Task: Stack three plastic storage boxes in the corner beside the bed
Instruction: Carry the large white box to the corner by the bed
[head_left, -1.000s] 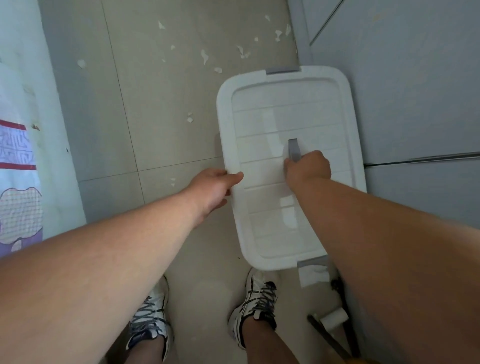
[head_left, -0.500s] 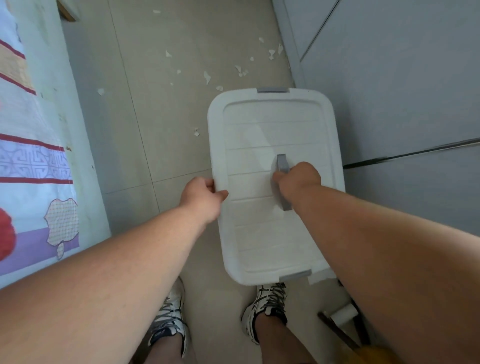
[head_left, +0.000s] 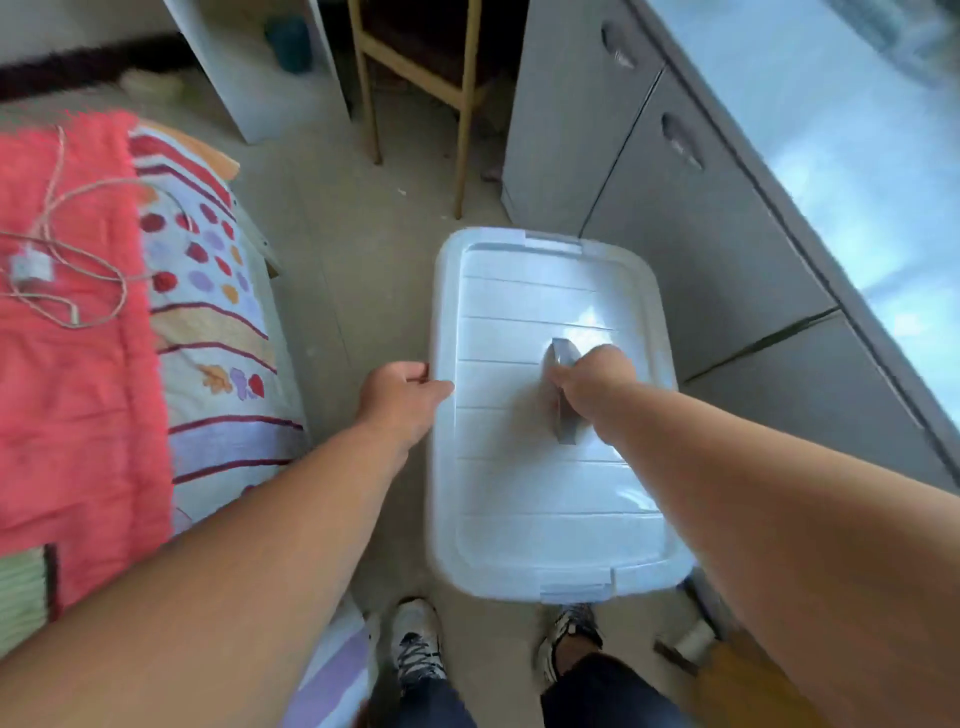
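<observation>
One white plastic storage box (head_left: 540, 499) with a ribbed lid hangs lifted in front of me, above my feet. My right hand (head_left: 592, 382) is closed around the grey handle (head_left: 563, 415) in the middle of the lid. My left hand (head_left: 402, 397) grips the lid's left rim, thumb on top. Grey clips sit at the box's near and far ends. The bed (head_left: 104, 332) with a red blanket and patterned sheet lies on my left. No other storage box is in view.
Grey cabinets (head_left: 691, 228) with recessed handles run along the right, close to the box. A wooden chair (head_left: 415, 78) stands ahead under a desk. A white charger and cable (head_left: 47, 260) lie on the bed. A narrow floor strip (head_left: 332, 249) runs between bed and cabinets.
The box has come up and nearer to me while my view swung upward, bringing the bed, chair and cabinets into sight. Both hands kept their grips.
</observation>
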